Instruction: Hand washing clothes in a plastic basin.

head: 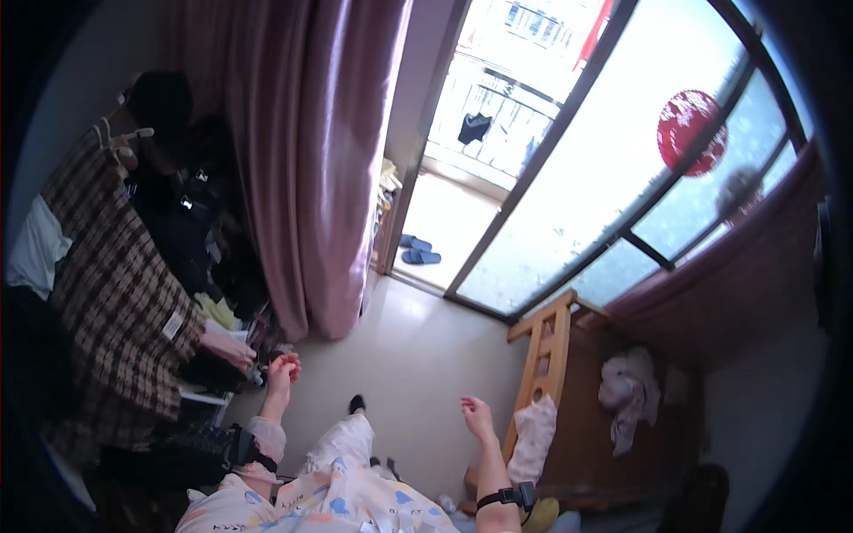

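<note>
My left hand (pixel 284 370) hangs in the air with loosely curled fingers and holds nothing. It is nearest to the clothes at the left, among them a brown and black checked garment (pixel 116 266) on a hanger. My right hand (pixel 477 416) is also bare, its fingers slightly bent. Close to its right stands a wooden bed frame end (pixel 541 360) with a pale cloth (pixel 534 436) draped over its rail. Both hands are apart from these things.
A pale floor (pixel 413 333) runs to a sliding glass door (pixel 566 220), with its left side open onto a balcony. Blue slippers (pixel 420 250) lie past the threshold. A mauve curtain (pixel 306 166) hangs at the left. Crumpled clothing (pixel 628 393) lies on the brown surface at the right.
</note>
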`<state>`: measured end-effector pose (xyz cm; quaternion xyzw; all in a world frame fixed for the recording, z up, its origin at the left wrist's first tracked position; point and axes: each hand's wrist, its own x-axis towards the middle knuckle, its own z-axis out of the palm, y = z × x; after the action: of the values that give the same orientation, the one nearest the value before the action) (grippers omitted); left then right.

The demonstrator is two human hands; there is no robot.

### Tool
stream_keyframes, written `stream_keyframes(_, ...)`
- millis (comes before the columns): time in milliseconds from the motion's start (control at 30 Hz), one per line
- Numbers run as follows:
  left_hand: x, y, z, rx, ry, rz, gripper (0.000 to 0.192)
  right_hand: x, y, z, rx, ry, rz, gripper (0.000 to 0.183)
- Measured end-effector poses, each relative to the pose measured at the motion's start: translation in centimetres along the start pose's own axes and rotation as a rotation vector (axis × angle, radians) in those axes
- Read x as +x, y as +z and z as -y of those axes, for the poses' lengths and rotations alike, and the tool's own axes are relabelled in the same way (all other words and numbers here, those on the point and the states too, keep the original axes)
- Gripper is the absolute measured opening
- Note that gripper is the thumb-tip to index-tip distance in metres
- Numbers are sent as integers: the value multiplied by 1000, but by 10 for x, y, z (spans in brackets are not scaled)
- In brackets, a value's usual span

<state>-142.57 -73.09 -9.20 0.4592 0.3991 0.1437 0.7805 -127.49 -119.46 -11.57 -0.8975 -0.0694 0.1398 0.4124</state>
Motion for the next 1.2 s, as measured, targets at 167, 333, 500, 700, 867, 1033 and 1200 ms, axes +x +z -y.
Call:
stream_keyframes(167, 93, 71, 4, 39, -103, 40, 22, 164, 0, 98, 31, -156, 133, 25)
stream_keyframes(333, 172, 170, -27, 110, -170, 110, 21, 297, -3, 152, -203, -299, 336, 28)
stream_keyframes(500, 224, 223, -50, 96, -245, 157, 19, 441, -6, 193, -45, -368, 322, 25)
stream_keyframes(700, 235, 214, -59, -192, -97, -215, 19, 622, 18, 246, 375, -365, 328, 24)
stream_keyframes(867, 213, 197, -26, -363, -35, -594, 23, 756, 50, 241, 469, -193, 235, 24)
stream_keyframes(1033, 190, 188, 12, -532, 189, -638, 25, 841, 73, 280, 752, 43, 2, 20)
stream_keyframes(1200, 217, 193, 35, -572, 336, -710, 30, 915, 107, 276, 796, 166, -112, 19)
